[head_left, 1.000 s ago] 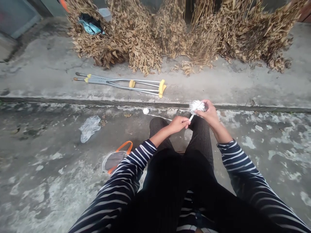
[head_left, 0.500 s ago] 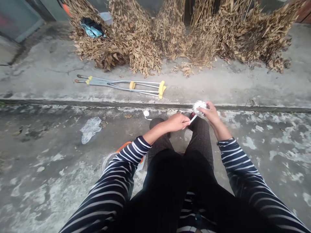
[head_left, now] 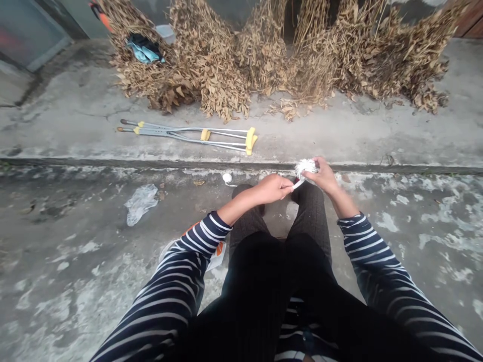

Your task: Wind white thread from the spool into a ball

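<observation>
Off to the left, a plastic bag (head_left: 140,202) and crutches (head_left: 188,134) lie on the concrete (head_left: 75,281). Over the legs (head_left: 313,211), the left hand (head_left: 274,187) pinches a white strand (head_left: 298,184) between fingertips, and the right hand (head_left: 322,177) curls its fingers around the white tufted bundle (head_left: 305,166) it joins.

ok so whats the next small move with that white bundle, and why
Probably draw the left hand slightly away from the right hand: the left pinches a short white strand running from the fluffy white bundle the right holds, and the hands sit close together.
</observation>
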Available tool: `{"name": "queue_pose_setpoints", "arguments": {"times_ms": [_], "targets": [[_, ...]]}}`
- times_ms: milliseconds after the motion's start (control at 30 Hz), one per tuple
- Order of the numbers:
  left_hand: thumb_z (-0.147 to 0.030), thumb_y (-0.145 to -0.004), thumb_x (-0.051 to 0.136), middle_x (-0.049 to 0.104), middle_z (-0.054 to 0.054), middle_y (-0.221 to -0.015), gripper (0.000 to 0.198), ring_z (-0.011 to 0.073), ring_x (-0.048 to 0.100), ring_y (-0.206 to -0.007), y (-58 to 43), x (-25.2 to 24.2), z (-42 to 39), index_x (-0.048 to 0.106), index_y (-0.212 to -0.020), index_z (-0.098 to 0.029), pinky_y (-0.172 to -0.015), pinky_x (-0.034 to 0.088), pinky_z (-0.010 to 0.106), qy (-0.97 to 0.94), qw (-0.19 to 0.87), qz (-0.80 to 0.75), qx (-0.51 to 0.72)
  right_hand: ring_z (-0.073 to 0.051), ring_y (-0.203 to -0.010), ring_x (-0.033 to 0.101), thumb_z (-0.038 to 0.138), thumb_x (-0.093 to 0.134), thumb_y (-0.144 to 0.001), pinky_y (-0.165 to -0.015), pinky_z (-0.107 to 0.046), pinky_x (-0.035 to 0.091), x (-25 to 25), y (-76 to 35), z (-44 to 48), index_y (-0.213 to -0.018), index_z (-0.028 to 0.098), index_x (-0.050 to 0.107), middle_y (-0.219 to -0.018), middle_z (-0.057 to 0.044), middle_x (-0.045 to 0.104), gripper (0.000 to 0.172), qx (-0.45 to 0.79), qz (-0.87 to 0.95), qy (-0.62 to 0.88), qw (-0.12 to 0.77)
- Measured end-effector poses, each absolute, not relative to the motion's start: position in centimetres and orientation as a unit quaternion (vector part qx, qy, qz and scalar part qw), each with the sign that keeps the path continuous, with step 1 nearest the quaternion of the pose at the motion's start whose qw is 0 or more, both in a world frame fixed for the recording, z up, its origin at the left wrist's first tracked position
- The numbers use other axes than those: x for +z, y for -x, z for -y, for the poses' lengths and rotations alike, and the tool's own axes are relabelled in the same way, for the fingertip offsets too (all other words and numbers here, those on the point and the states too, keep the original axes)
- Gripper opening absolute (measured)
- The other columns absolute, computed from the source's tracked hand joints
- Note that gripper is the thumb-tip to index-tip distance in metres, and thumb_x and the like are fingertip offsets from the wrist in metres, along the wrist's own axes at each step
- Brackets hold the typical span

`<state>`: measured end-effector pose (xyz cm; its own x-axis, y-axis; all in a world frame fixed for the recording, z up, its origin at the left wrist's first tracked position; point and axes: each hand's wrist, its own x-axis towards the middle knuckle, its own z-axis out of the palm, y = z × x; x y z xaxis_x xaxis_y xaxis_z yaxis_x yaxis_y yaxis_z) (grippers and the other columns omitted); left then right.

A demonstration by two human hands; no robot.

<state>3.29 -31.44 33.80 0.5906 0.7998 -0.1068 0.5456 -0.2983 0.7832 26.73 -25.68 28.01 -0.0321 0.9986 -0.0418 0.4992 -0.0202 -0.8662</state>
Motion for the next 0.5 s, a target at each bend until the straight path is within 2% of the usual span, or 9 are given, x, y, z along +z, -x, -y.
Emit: {"name": "queue_pose_setpoints", "arguments": {"times_ms": [100, 167, 267, 367, 433, 500], "targets": [[-0.025, -0.093, 0.056, 0.055, -0.001, -0.056, 0.032, 0.0133, 0.049, -0.058, -3.2, 34.8, 29.6, 0.062, -0.063, -0.018, -0.064, 0.033, 0.027, -0.825, 0.318, -0.439, 0.16, -0.023, -0.094, 0.055, 0.04, 0.077, -0.057, -0.087, -0.038, 0.046, 27.0, -25.3, 26.5, -0.103, 0.023, 0.054, -0.1, -0.002, 0.055, 0.054, 0.42, 0.636, 0.56, 0.324], [-0.025, -0.092, 0.059, 0.058, 0.0, -0.058, 0.028, 0.0156, 0.054, -0.063, -3.0, 35.1, 28.3, 0.067, -0.066, -0.018, -0.068, 0.039, 0.029, -0.848, 0.271, -0.431, 0.15, -0.023, -0.094, 0.055, 0.038, 0.076, -0.058, -0.085, -0.036, 0.048, 26.9, -24.5, 27.1, -0.106, 0.023, 0.056, -0.101, -0.002, 0.056, 0.054, 0.452, 0.644, 0.531, 0.314], [-0.023, -0.092, 0.061, 0.067, 0.001, -0.064, 0.023, 0.0178, 0.063, -0.073, -2.8, 35.1, 26.9, 0.073, -0.073, -0.02, -0.089, 0.047, 0.034, -0.881, 0.212, -0.401, 0.139, -0.021, -0.09, 0.056, 0.033, 0.076, -0.057, -0.079, -0.034, 0.05, 27.8, -23.9, 27.4, -0.108, 0.023, 0.059, -0.1, -0.002, 0.058, 0.054, 0.482, 0.644, 0.514, 0.299], [-0.024, -0.096, 0.061, 0.074, 0.002, -0.074, 0.021, 0.0176, 0.067, -0.079, -2.7, 35.1, 26.3, 0.076, -0.083, -0.02, -0.115, 0.038, 0.044, -0.911, 0.159, -0.35, 0.152, -0.017, -0.079, 0.057, 0.027, 0.076, -0.058, -0.068, -0.03, 0.052, 29.7, -23.8, 27.6, -0.108, 0.023, 0.062, -0.094, 0.001, 0.061, 0.052, 0.58, 0.613, 0.473, 0.253], [-0.027, -0.099, 0.058, 0.076, 0.003, -0.079, 0.024, 0.018, 0.069, -0.082, -2.6, 35.0, 26.0, 0.076, -0.086, -0.019, -0.122, 0.032, 0.047, -0.918, 0.144, -0.329, 0.171, -0.016, -0.078, 0.06, 0.024, 0.076, -0.058, -0.064, -0.027, 0.054, 30.9, -24.0, 27.8, -0.108, 0.023, 0.065, -0.094, 0.001, 0.063, 0.051, 0.657, 0.571, 0.431, 0.238], [-0.029, -0.102, 0.055, 0.076, 0.003, -0.081, 0.027, 0.0182, 0.07, -0.085, -2.3, 34.8, 25.8, 0.076, -0.088, -0.019, -0.125, 0.028, 0.048, -0.91, 0.147, -0.337, 0.194, -0.018, -0.084, 0.064, 0.02, 0.077, -0.056, -0.066, -0.027, 0.058, 32.0, -24.1, 28.3, -0.107, 0.024, 0.067, -0.099, 0.0, 0.066, 0.052, 0.71, 0.527, 0.395, 0.248]]}}
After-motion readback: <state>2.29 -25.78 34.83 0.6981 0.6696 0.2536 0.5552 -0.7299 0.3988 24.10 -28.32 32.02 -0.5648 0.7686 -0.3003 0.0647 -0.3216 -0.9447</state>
